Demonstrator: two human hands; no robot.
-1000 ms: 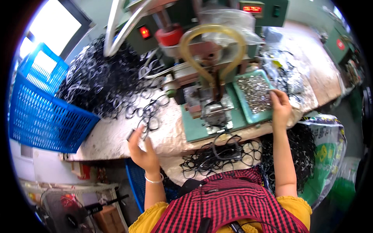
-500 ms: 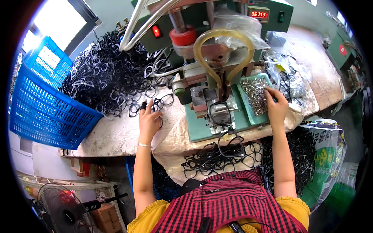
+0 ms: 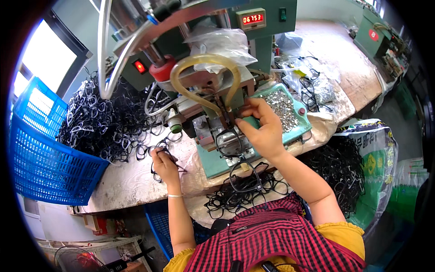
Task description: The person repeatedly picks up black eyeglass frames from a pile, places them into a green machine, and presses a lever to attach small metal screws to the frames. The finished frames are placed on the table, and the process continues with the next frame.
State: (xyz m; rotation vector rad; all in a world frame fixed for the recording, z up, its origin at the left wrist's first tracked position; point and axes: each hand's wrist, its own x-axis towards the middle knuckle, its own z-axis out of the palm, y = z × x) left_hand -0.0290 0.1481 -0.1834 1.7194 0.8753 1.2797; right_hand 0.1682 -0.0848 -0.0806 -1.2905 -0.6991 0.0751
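Observation:
My left hand (image 3: 166, 168) is closed round a dark eyeglass frame (image 3: 181, 169) just above the table, left of the green press (image 3: 212, 166). Another black eyeglass frame (image 3: 259, 186) sits in the press's metal fixture, with one rim hanging over the front edge. My right hand (image 3: 265, 131) reaches in from the right, thumb and fingertips drawn together beside the press's tool tip (image 3: 228, 119). Whatever those fingertips hold is too small or hidden to make out. Right behind this hand lies a turquoise tray (image 3: 297, 131) of small metal parts (image 3: 280, 106).
A heap of dark eyeglass frames (image 3: 106, 118) covers the table's left, beside a blue basket (image 3: 50, 163). More frames (image 3: 233, 199) lie near my lap, and others (image 3: 337, 174) by a printed sack (image 3: 378, 158). A yellowish hose (image 3: 206, 59) loops before the press.
My right hand has moved from the tray of metal parts leftward to the press's tool tip. My left hand, open before, has closed on an eyeglass frame. The view has shifted.

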